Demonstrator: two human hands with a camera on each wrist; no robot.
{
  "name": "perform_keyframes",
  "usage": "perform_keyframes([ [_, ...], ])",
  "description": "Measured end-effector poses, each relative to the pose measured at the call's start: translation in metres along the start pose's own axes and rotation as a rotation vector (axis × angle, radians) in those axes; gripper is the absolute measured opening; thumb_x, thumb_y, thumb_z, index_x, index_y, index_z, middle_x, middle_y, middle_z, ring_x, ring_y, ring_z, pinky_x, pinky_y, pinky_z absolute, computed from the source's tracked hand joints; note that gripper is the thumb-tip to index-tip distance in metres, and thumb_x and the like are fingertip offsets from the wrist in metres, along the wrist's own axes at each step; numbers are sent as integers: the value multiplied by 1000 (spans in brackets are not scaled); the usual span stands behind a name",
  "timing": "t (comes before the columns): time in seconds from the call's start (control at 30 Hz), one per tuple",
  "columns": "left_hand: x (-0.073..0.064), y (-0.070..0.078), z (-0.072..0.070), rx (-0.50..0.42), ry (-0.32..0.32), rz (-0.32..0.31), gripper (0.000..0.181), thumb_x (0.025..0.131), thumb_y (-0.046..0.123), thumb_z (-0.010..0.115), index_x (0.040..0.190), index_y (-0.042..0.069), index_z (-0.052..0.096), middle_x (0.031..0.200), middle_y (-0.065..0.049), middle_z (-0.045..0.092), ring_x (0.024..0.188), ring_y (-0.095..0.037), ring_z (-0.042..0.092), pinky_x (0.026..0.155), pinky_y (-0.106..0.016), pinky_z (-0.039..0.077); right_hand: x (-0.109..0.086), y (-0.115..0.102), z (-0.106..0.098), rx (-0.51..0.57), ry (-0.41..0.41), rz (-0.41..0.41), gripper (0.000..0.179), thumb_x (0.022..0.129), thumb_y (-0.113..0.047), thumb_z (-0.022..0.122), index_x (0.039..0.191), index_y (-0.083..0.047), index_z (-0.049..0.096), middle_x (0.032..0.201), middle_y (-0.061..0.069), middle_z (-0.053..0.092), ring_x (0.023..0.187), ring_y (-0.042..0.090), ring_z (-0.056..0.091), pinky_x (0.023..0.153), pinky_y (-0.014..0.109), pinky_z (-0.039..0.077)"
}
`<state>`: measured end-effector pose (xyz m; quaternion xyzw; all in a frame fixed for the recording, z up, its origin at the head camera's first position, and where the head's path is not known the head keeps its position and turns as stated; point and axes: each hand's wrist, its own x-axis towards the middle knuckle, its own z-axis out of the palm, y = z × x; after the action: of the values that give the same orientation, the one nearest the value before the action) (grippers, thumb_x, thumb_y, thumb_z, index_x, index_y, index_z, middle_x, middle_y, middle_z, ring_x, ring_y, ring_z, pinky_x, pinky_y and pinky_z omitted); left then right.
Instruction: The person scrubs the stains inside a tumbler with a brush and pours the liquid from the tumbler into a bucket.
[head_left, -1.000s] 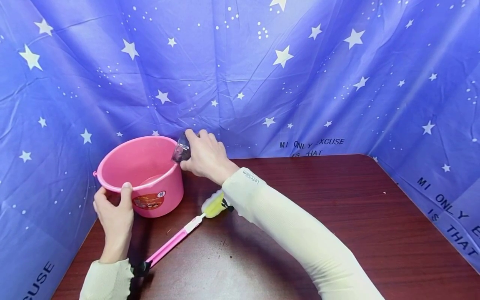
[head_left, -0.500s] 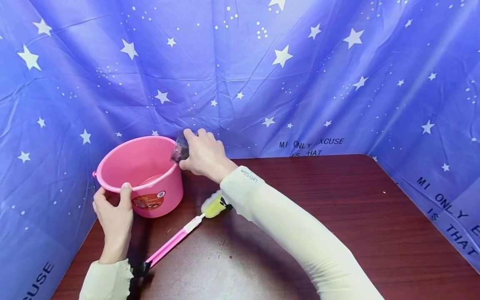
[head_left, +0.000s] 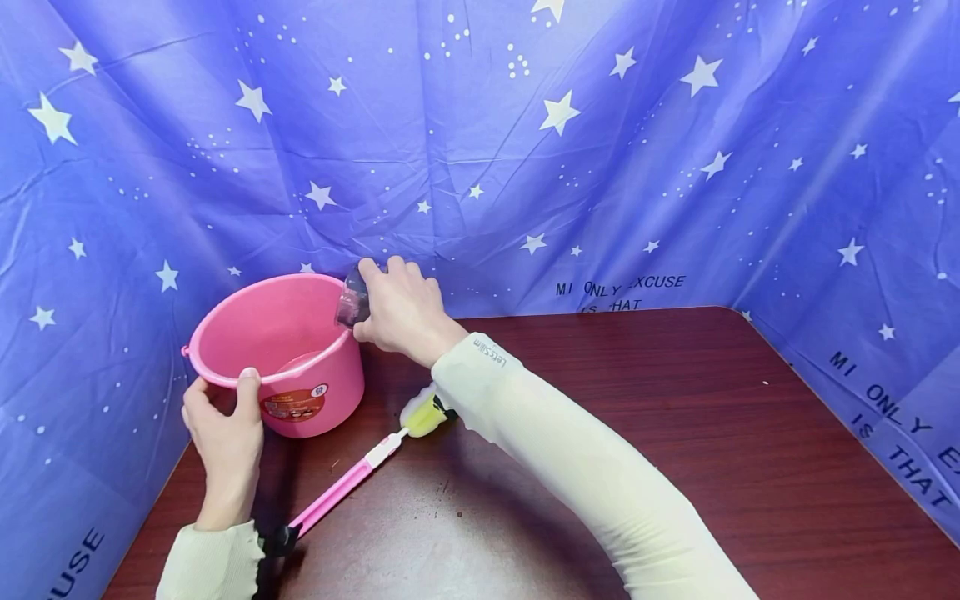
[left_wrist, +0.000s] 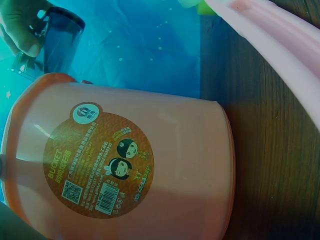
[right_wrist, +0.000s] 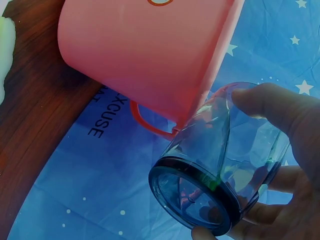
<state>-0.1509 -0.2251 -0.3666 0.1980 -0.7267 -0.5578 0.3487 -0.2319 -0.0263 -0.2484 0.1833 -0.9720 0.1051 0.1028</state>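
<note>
A pink plastic bucket with a round orange label stands upright at the table's left. My left hand grips its near rim, thumb over the edge and fingers outside. With my right hand I hold a clear, dark-tinted drinking glass, tipped over the bucket's right rim. Its mouth points into the bucket, and its thick base faces the right wrist camera. In that view the thumb lies along one side of the glass and the fingers wrap the other. A glossy patch shows at the bucket's bottom.
A sponge bottle brush lies in front of the bucket, its pink handle toward my left sleeve and its yellow-white sponge head by my right cuff. Small drops dot the dark red wooden table. A blue starry curtain hangs behind.
The glass and my right hand have shifted slightly left, farther over the bucket's rim. My left hand keeps its grip on the bucket, and the brush lies where it was.
</note>
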Motion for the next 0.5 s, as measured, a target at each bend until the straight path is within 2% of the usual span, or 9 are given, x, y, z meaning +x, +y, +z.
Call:
perform_keyframes([
  [0.17, 0, 0, 0, 2, 2, 1, 59, 89, 32, 62, 133, -1, 42, 111, 9, 37, 117, -22, 35, 100, -35, 26, 0, -1, -1, -17, -3, -1, 73, 71, -53, 75, 131, -23, 45, 109, 4, 51, 104, 25, 50, 79, 43, 44],
  [0.5, -1, 1, 0, -2, 0, -7, 60, 89, 32, 62, 134, -1, 41, 115, 4, 37, 118, -23, 34, 101, -34, 25, 1, -3, -2, -31, -18, 6, 74, 72, -53, 75, 133, -23, 44, 111, 5, 51, 104, 25, 50, 79, 43, 44],
])
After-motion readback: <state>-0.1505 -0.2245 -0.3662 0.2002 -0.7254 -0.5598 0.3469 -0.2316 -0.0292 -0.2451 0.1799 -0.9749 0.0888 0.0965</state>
